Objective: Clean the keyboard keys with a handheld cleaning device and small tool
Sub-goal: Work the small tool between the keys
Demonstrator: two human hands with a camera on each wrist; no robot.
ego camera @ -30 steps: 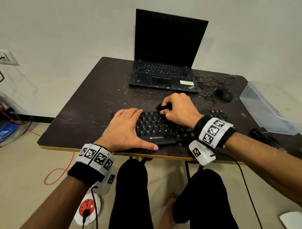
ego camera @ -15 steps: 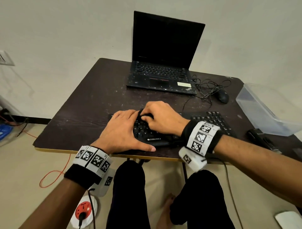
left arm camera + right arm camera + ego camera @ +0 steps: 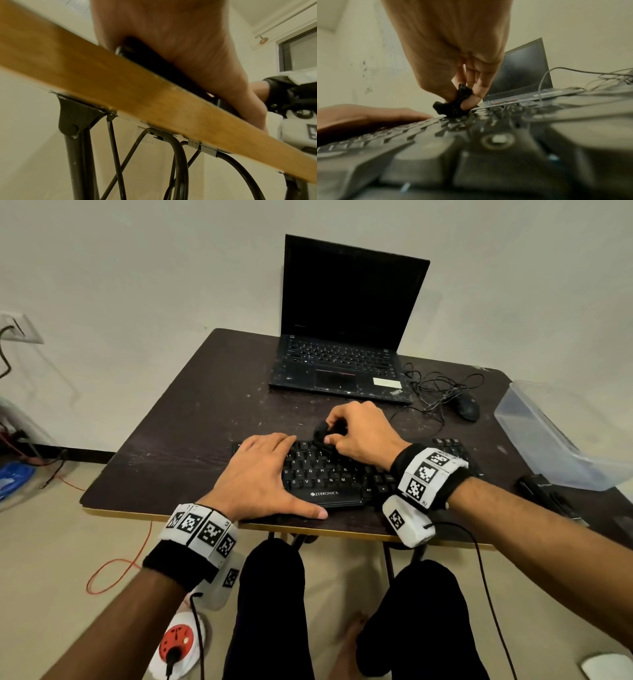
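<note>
Keyboard (image 3: 329, 474) lies at the tabletop's (image 3: 191, 419) near edge; it looks light and liable to skid, so the left hand (image 3: 260, 474) lies flat, fingers straight, on its left end. At the upper key rows the right hand (image 3: 359, 433) pinches a small black tool (image 3: 455, 106), tip down among the keys. It probably wants a light touch, since keycaps pop off easily.

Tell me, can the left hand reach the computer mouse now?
Probably not easily. The mouse lies far right, beyond the right hand; the left hand lies flat on the keyboard and would have to cross it.
</note>
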